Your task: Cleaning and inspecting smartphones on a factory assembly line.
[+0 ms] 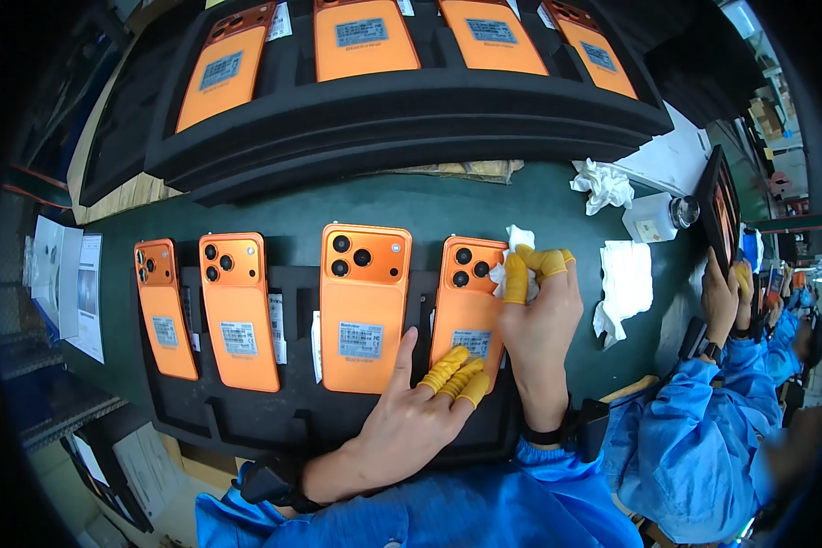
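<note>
The rightmost orange phone (461,306) lies back up in a black foam tray (178,402), its camera lenses at the far end and a grey label near its lower end. My left hand (402,425), with yellow finger cots, rests its outstretched fingers on the label area. At the phone's upper right edge, my right hand (543,324) pinches a crumpled white tissue (519,239) between cot-covered fingers. Further left in the same tray sit a second phone (363,306), a third phone (239,310) and a slim-looking phone (166,310) at the left end.
Stacked black foam trays (411,114) with more orange phones stand at the back. A crumpled tissue (605,185), a folded white cloth (626,281) and a clear bottle (650,219) lie to the right. Beyond them, a co-worker in a blue sleeve (694,438) holds a dark tray (720,210).
</note>
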A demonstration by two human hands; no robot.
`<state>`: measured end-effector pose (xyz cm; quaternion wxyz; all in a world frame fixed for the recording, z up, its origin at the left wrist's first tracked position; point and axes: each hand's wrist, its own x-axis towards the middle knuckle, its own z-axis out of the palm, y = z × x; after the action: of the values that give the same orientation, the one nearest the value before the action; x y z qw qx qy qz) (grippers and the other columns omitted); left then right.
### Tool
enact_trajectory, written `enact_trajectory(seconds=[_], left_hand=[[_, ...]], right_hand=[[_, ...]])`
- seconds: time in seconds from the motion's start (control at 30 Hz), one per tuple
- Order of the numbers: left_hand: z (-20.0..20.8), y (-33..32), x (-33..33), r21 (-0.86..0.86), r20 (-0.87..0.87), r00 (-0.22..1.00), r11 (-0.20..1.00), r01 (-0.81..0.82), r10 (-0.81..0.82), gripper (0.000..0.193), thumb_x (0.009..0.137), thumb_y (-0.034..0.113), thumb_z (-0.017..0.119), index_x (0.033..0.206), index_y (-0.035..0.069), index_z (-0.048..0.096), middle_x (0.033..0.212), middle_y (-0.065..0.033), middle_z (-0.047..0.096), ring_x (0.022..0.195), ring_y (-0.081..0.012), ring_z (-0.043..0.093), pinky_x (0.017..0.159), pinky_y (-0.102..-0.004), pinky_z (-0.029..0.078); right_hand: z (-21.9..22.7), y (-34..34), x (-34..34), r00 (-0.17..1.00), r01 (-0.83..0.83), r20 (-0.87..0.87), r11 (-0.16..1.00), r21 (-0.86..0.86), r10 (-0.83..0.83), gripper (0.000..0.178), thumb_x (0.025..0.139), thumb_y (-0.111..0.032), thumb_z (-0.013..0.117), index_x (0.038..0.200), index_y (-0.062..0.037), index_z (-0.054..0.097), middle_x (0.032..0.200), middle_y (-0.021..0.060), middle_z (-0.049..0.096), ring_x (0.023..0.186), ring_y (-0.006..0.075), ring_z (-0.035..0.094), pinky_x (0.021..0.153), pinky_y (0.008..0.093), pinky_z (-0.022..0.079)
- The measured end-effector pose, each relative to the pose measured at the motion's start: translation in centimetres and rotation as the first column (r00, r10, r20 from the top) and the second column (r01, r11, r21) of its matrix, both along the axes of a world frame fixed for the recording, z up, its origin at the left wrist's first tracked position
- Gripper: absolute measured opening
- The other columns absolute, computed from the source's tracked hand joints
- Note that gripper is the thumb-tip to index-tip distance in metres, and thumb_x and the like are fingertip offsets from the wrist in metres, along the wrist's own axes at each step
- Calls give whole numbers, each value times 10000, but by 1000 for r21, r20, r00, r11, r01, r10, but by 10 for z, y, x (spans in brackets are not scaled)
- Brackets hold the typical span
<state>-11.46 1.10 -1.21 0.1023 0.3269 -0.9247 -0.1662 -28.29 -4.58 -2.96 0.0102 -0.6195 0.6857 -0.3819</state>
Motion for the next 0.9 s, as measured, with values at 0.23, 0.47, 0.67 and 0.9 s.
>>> enact_trajectory(seconds=[0.23,0.47,0.67,0.9], left_hand=[[2,1,1,-6,36,999,1000,19,-19,162,829,91,576,945,66,687,565,-24,596,544,-99,614,1084,-641,161],[14,8,11,-82,-196,979,994,-68,51,151,806,129,623,937,106,695,856,-65,683,789,-155,666,1090,-613,196],[34,11,173,87,-448,477,567,-819,756,428,905,-7,534,1320,-35,433,1281,-165,528,1159,-236,533,980,-336,420],[-39,61,296,458,-465,65,303,-836,883,395,938,13,496,1322,-35,415,1331,-150,483,1231,-205,467,1036,-307,354]], right_hand=[[1,34,6,999,37,-2,996,86,-37,173,782,-30,647,939,-14,576,832,155,535,653,335,575,507,413,465],[5,80,-28,840,-145,541,979,143,45,118,833,3,623,949,-12,625,858,76,620,761,167,601,661,262,463],[-13,78,-49,402,-3,916,1000,-2,3,211,890,-90,618,1079,-1,587,962,35,629,819,104,593,722,223,458],[-27,69,-30,245,-57,954,985,-161,170,270,879,-78,627,1121,16,553,1074,90,623,964,156,605,859,275,468]])
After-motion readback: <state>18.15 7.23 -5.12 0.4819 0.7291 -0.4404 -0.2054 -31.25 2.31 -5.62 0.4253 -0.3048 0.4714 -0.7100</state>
